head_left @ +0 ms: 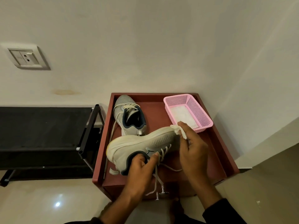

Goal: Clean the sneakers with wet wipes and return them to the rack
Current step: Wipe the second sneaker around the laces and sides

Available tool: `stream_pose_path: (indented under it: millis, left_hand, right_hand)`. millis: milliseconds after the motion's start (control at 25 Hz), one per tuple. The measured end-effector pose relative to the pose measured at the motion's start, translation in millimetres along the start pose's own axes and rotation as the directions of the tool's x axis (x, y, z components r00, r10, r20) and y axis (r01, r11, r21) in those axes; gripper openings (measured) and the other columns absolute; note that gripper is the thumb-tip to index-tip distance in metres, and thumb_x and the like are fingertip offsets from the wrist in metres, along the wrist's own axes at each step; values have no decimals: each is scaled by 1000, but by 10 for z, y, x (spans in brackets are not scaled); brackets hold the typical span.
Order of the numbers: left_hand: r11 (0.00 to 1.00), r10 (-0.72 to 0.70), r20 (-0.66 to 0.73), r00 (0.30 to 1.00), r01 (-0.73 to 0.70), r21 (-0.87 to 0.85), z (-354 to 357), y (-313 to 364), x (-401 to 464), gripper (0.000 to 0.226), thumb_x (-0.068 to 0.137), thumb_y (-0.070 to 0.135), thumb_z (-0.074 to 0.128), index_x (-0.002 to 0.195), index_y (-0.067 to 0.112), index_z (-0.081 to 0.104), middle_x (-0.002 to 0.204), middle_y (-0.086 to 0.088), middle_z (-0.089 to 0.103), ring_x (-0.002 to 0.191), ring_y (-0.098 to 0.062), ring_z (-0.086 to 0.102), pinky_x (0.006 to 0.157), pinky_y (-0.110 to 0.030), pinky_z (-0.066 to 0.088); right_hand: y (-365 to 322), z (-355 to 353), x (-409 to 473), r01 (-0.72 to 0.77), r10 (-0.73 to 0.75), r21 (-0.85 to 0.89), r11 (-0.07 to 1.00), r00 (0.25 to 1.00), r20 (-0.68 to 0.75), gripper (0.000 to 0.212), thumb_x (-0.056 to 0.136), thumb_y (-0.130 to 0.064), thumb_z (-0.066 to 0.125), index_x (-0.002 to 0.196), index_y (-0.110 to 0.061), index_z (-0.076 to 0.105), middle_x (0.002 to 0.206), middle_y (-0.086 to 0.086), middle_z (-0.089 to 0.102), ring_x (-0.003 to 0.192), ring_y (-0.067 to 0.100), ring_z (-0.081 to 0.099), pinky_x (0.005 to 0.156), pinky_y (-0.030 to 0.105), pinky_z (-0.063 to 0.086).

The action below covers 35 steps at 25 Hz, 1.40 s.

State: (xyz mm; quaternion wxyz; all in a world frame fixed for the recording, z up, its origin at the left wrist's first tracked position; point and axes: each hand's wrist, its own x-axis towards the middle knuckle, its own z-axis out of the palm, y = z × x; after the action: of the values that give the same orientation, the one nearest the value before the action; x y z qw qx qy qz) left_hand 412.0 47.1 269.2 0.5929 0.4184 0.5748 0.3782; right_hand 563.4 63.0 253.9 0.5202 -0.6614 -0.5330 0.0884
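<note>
The black rack (45,131) stands to the left of the reddish table (216,151), against the wall, and its shelves look bare from this angle. On the table, near the far left corner, one grey sneaker (129,113) lies with its opening up and its lace loose; it is not held. The second sneaker (139,146) is above the near half of the table, turned so that its pale sole side faces up. The left hand (139,167) grips it at the heel collar, with fingers curled into the opening. The right hand (192,147) pinches a crumpled wet wipe (178,130) against the toe end of the sole. So the step in hand is, I judge, the wiping of the sole edge of this shoe. The next move probably calls for a firm grip at the heel while the wipe slides along the rim, and care for the hanging laces (157,178). At the far right corner stands a pink basket (202,115) with white wipes (182,113) inside. I can read no brand or writing on anything; the wall socket (26,58) shows no legible label.
</note>
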Motion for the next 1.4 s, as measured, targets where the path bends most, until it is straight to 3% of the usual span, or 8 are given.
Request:
stream_pose_path:
  millis: [120,360,600,800,1000,1160,1320,1400]
  left_hand:
    - [999,16,23,1000,-16,-32,9,-48,2,30,94,17,63,68,11,50,39,14,48,37,2,45,42,-11,37]
    - [989,-98,91,991,107,-100,-113,-167,73,14,88,-6,63,96,3,70,80,-7,76,71,-9,73,58,-16,52]
    - [965,-171,126,977,192,-179,-202,-104,116,15,88,10,68,84,-2,76,88,-32,70,80,-34,72,74,-41,58]
    - [895,-181,200,963,245,-372,-169,-33,143,17,91,10,62,98,-1,74,95,-21,75,86,-26,75,77,-38,58]
    - [868,-205,188,960,268,-417,-186,-24,159,22,90,-1,57,81,-2,77,96,-26,73,81,-25,73,71,-31,60]
    - [846,-189,181,965,254,-469,-157,18,156,19,90,-2,56,91,-2,75,96,-25,74,85,-26,74,81,-38,57]
    - [843,-172,199,965,249,-477,-159,-1,145,20,90,-5,54,96,-4,72,97,-22,74,82,-23,73,75,-30,59]
    - [842,-183,218,959,267,-469,-147,-10,142,24,91,-4,54,85,-1,76,92,-22,75,77,-23,74,64,-31,62]
  right_hand:
    - [102,123,-26,89,-59,-147,985,979,195,40,95,2,57,131,-16,63,138,-4,59,135,11,47,106,41,49]
    - [-94,331,-322,384,-340,44,922,749,568,53,83,-4,37,125,-15,67,135,0,63,138,11,44,120,28,24]
    - [365,106,-32,246,-184,-264,933,954,237,55,80,20,58,122,-14,68,135,0,60,136,20,45,109,54,42]
    - [133,394,-355,502,-430,-79,861,802,415,53,86,4,40,132,-13,61,141,2,56,138,16,46,118,36,31]
    - [431,137,39,150,-109,-279,949,982,155,54,84,14,56,133,-11,58,140,2,54,135,25,48,103,52,49]
    - [207,425,-305,511,-438,-136,849,824,361,51,87,7,46,132,-11,61,141,5,56,138,18,46,118,38,33]
    - [495,212,44,216,-163,-306,927,968,189,63,77,24,58,131,-9,61,139,6,56,135,28,49,104,54,47]
    - [380,325,-55,255,-195,-284,924,955,225,60,80,22,55,131,-8,61,141,7,55,135,29,48,107,52,45]
